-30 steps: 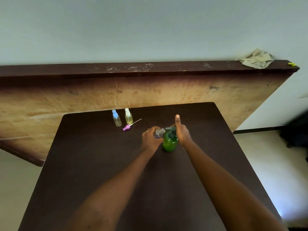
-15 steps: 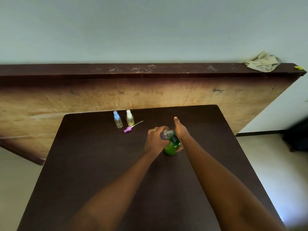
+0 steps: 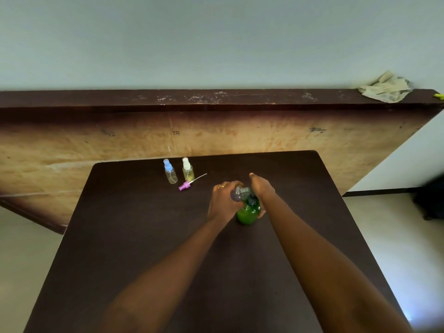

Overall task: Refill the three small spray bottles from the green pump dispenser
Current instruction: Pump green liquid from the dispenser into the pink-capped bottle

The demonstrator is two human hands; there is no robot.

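Two grips closed: left hand (image 3: pixel 224 203) holds clear bottle (image 3: pixel 239 193) tilted, mouth rightward; right hand (image 3: pixel 262 188) clasps upright green dispenser (image 3: pixel 248 212).

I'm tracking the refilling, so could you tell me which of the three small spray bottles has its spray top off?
The clear bottle in the left hand, beside the green dispenser; the blue-topped bottle and white-topped bottle stand capped.

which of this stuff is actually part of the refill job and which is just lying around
Part of the job: green pump dispenser, held by the right hand; uncapped small bottle, in the left hand; blue-capped spray bottle; white-capped spray bottle; pink spray head, lying on the table.

Just lying about: crumpled cloth on the ledge; small yellow item at its right end.
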